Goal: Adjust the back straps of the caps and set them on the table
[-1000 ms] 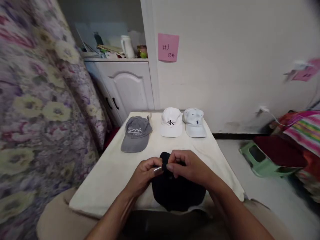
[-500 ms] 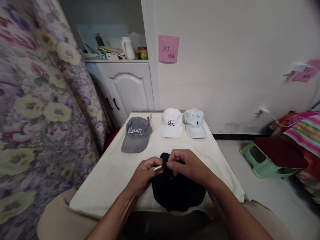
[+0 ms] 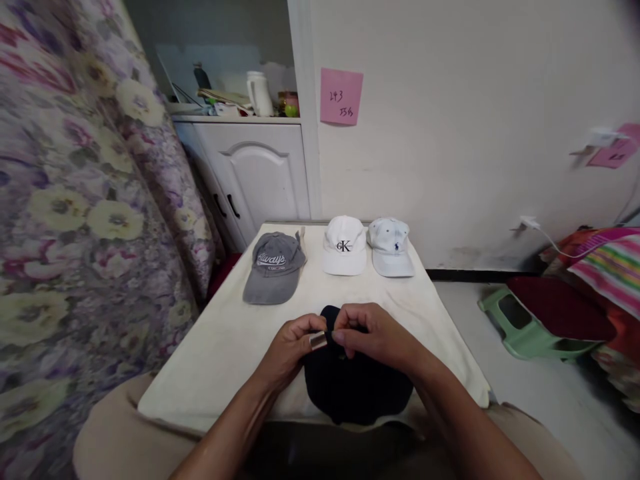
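The left hand (image 3: 293, 343) and the right hand (image 3: 375, 337) both pinch a soft black cloth cap (image 3: 357, 393) by a narrow bit at its far end. A shiny silver metal piece (image 3: 318, 341) sits by the left thumb. The work on that bit looks not yet done; it is too dark to tell how much is left. A grey cloth cap (image 3: 271, 283), a white cloth cap (image 3: 345, 259) and a pale blue cloth cap (image 3: 391, 261) sit farther back on the cream, cloth-covered surface (image 3: 220, 360), not held. The black cap lies under and between the hands, by the front edge.
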Tool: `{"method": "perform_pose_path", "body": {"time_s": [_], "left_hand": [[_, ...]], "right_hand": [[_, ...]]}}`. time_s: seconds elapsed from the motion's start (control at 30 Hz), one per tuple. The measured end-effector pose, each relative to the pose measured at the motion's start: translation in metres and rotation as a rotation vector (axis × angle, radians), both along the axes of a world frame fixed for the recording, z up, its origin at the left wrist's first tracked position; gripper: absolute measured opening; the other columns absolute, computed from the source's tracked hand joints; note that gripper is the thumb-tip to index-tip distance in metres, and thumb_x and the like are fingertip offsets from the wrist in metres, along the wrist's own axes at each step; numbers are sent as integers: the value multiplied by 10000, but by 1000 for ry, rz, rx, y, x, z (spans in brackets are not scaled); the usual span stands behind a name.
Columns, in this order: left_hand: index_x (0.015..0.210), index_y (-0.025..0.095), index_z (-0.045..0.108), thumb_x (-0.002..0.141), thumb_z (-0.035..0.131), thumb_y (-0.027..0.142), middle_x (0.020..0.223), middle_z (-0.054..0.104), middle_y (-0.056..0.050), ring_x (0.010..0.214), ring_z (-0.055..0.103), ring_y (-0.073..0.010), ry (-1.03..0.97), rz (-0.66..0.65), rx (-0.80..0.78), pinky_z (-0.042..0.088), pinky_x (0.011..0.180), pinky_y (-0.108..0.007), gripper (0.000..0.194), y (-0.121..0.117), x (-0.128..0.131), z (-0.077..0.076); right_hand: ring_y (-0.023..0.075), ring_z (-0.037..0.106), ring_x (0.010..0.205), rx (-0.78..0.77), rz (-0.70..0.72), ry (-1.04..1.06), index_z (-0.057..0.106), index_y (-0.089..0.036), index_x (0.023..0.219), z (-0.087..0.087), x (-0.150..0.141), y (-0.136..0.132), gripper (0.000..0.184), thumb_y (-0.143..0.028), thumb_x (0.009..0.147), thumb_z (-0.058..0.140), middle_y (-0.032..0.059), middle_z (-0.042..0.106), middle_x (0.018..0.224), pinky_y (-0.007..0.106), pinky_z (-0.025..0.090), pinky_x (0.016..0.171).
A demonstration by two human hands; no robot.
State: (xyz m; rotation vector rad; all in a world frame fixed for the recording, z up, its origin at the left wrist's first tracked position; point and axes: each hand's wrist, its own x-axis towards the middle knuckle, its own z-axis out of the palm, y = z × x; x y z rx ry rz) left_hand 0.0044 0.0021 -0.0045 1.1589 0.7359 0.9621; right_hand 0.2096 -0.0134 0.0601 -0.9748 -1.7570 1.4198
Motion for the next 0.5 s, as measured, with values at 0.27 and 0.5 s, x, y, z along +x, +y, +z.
{"method": "perform_pose_path", "body": {"time_s": [0.27, 0.5], "left_hand": [[739, 143, 666, 723, 817, 371, 728, 591, 3, 666, 481, -118, 15, -3, -13, 328, 623, -230, 273, -3, 1, 5], [771, 136, 670, 733, 808, 380, 744, 620, -16, 667, 499, -129, 59, -51, -9, 336, 624, -235, 283, -3, -1, 3]], "right_hand": [[113, 535, 610, -6, 49, -7, 633, -177, 785, 1, 2, 1, 87, -227, 856, 634, -30, 626, 640, 229, 378, 596], [119, 538, 628, -16, 83, 0, 627, -183, 776, 1, 5, 2, 92, -229, 856, 626, -25, 629, 668, 240, 384, 621]]}}
